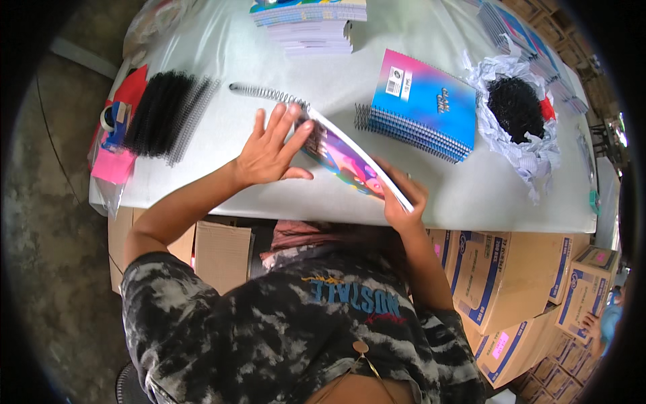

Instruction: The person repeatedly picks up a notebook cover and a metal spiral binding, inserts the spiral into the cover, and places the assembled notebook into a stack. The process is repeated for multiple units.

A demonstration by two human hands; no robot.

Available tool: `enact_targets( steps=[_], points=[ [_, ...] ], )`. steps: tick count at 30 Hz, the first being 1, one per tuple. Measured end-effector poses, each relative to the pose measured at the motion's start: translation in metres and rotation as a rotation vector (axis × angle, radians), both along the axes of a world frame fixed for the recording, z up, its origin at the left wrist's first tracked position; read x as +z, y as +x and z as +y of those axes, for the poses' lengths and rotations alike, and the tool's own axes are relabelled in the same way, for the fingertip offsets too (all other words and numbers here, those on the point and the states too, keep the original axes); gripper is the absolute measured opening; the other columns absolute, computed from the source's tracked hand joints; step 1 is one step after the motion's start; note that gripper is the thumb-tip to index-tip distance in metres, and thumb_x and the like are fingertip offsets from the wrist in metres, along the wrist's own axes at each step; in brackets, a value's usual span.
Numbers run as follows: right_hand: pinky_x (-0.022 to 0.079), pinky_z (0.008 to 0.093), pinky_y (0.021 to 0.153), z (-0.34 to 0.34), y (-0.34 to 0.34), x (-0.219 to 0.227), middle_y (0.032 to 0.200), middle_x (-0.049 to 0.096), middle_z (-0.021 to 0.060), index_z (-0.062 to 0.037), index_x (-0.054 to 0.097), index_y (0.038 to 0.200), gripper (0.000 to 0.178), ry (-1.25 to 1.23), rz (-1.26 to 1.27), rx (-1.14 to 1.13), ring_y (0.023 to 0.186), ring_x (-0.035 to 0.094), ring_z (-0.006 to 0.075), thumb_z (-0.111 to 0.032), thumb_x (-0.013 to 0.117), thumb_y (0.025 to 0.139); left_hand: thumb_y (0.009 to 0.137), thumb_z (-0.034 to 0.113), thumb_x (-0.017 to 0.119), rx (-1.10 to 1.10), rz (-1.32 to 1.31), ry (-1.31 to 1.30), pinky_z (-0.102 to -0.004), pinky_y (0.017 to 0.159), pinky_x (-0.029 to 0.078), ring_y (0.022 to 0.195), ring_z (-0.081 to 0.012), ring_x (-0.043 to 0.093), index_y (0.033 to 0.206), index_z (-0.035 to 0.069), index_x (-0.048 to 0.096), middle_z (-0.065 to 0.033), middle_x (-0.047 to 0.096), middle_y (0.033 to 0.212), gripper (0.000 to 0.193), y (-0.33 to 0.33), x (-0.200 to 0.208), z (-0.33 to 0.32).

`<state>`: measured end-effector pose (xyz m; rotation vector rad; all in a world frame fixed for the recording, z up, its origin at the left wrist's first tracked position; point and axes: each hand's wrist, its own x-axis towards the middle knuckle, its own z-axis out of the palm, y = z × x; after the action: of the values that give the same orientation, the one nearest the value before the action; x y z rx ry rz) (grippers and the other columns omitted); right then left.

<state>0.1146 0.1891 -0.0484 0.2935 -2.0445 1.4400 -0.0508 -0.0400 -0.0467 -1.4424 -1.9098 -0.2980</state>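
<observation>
A notebook (360, 168) with a purple and multicoloured cover is tilted above the near edge of the table, pages edge up. My right hand (406, 195) grips its lower right end, fingers behind and thumb in front. A black spiral coil (266, 93) sticks out to the left from the notebook's far upper end. My left hand (274, 148) is open with fingers spread, its fingertips at the coil and the notebook's edge. How far the coil runs into the notebook's holes is hidden by those fingers.
Loose black coils (165, 118) lie in a bundle on the left, beside a tape dispenser (116, 126) and pink paper (113, 165). Spiral notebooks (427, 101) are stacked on the right, near crumpled paper holding black coils (515, 111). Unbound stacks (309, 34) stand at the back; cardboard boxes (501, 276) sit below.
</observation>
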Motion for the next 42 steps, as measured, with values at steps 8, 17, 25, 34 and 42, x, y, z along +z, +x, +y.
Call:
enact_targets(
  steps=[8, 17, 25, 34, 42],
  points=[
    [0.051, 0.0314, 0.077, -0.021, -0.003, 0.006, 0.102, 0.062, 0.0201, 0.0065, 0.058, 0.107, 0.032, 0.108, 0.115, 0.028, 0.090, 0.064, 0.0296, 0.003, 0.054, 0.075, 0.070, 0.080, 0.029, 0.035, -0.100, -0.029, -0.0677, 0.095, -0.002, 0.124, -0.0571, 0.009, 0.129, -0.015, 0.025, -0.0398, 0.013, 0.134, 0.112, 0.031, -0.055, -0.016],
    [0.052, 0.0340, 0.075, -0.025, -0.005, 0.020, 0.100, 0.063, 0.0196, 0.0068, 0.059, 0.105, 0.032, 0.193, 0.167, 0.093, 0.088, 0.064, 0.0288, 0.000, 0.062, 0.074, 0.073, 0.075, 0.040, -0.132, -0.233, -0.073, -0.0644, 0.098, 0.011, 0.123, -0.0500, 0.021, 0.132, -0.002, 0.032, -0.0324, 0.029, 0.132, 0.097, 0.056, -0.029, -0.021],
    [0.052, 0.0343, 0.076, -0.020, -0.005, 0.013, 0.097, 0.064, 0.0188, 0.0048, 0.060, 0.104, 0.032, 0.190, 0.188, 0.046, 0.088, 0.064, 0.0289, 0.002, 0.062, 0.073, 0.069, 0.077, 0.041, -0.196, -0.104, 0.231, -0.0571, 0.103, 0.010, 0.128, -0.0428, 0.016, 0.130, -0.005, 0.031, -0.0246, 0.021, 0.137, 0.103, 0.036, 0.011, 0.016],
    [0.051, 0.0333, 0.077, -0.019, -0.011, 0.003, 0.103, 0.062, 0.0158, 0.0005, 0.059, 0.109, 0.042, 0.403, 0.108, 0.148, 0.091, 0.064, 0.0248, 0.006, 0.062, 0.068, 0.074, 0.074, 0.035, -0.116, -0.253, 0.037, -0.0644, 0.096, 0.016, 0.124, -0.0484, 0.024, 0.127, -0.006, 0.036, -0.0309, 0.035, 0.129, 0.096, 0.050, 0.001, 0.018],
    [0.051, 0.0296, 0.070, -0.033, -0.012, 0.008, 0.100, 0.064, 0.0145, 0.0016, 0.059, 0.109, 0.038, 0.018, 0.042, 0.006, 0.085, 0.065, 0.0242, 0.008, 0.060, 0.071, 0.076, 0.074, 0.031, -0.070, -0.002, 0.364, -0.0564, 0.102, 0.011, 0.123, -0.0434, 0.025, 0.135, -0.004, 0.019, -0.0300, 0.032, 0.129, 0.099, 0.028, 0.015, 0.046]
  ],
)
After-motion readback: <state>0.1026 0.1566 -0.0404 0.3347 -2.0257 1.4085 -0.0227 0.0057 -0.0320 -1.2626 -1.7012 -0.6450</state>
